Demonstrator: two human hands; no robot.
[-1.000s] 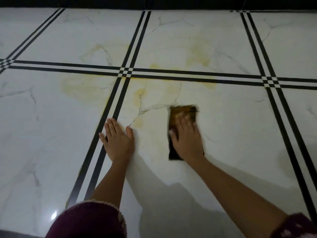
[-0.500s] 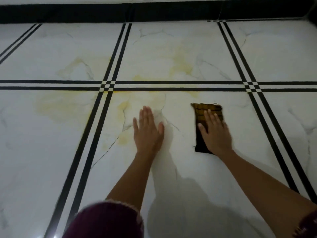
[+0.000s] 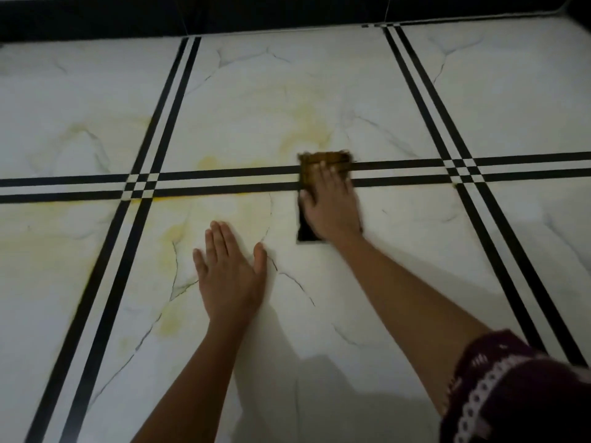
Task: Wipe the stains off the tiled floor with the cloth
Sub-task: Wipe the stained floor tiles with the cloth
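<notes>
Head view, asked: where is the brown-and-yellow folded rectangular cloth (image 3: pixel 323 158) found?

Answered: It is laid flat on the white marble-patterned tiled floor (image 3: pixel 415 251), across the horizontal pair of black inlaid stripes (image 3: pixel 224 179). Its far end is seen just past the stripes and its dark near end on the tile below them.

Asked: How is it held?

Answered: It is pressed down by the right hand (image 3: pixel 331 209), palm flat on top. The fingers (image 3: pixel 323 174) are laid straight and close together over the far half; nothing is curled round the edge. Some blur is noted there.

Asked: And the left hand (image 3: pixel 230 276)?

Answered: It is planted flat on bare tile, near the cloth but apart from it, with fingers straight and together and the thumb spread out to the side.

Asked: Where are the pale yellow stains (image 3: pixel 307 123) seen?

Answered: One patch is seen just beyond the cloth, others along the stripes and on the tile left of the left hand. A dark maroon sleeve with white trim (image 3: pixel 511 394) is seen at the lower right.
</notes>
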